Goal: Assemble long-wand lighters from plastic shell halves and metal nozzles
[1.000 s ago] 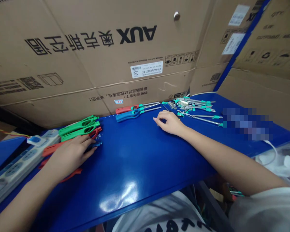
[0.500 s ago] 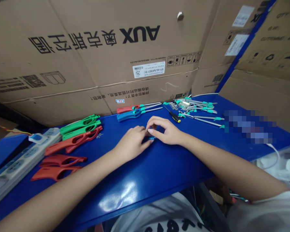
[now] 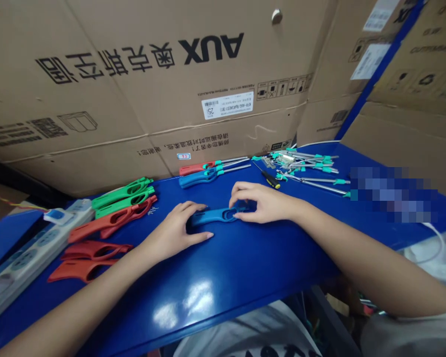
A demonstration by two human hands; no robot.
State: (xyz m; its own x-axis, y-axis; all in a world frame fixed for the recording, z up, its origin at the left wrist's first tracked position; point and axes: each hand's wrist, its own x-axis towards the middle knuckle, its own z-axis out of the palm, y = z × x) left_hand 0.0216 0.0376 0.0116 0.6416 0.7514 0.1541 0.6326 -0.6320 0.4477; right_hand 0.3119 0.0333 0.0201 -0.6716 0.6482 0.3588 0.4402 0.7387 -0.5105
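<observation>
A blue lighter handle shell (image 3: pixel 211 216) lies lengthwise on the blue tabletop in front of me. My right hand (image 3: pixel 258 203) pinches its right end, fingers bent over the part beside the trigger hole. Around the shell's left end is my left hand (image 3: pixel 178 225), thumb and fingers spread, the thumb apart from the shell. Behind the shell, a blue lighter (image 3: pixel 198 178) and a red lighter (image 3: pixel 196 168) with metal tubes lie side by side. A black and yellow screwdriver (image 3: pixel 270 179) rests just beyond my right hand.
Green handle shells (image 3: pixel 124 203) and red handle shells (image 3: pixel 96 250) line the left side, with small metal pieces (image 3: pixel 153 211) nearby. A white power strip (image 3: pixel 40 243) runs along the left edge. Metal tubes with teal ends (image 3: pixel 312 166) pile up back right. Cardboard (image 3: pixel 134 99) walls the back.
My left hand has moved left and opened from beside my right hand, uncovering the blue shell. My right hand has shifted slightly right and now pinches the shell's right end.
</observation>
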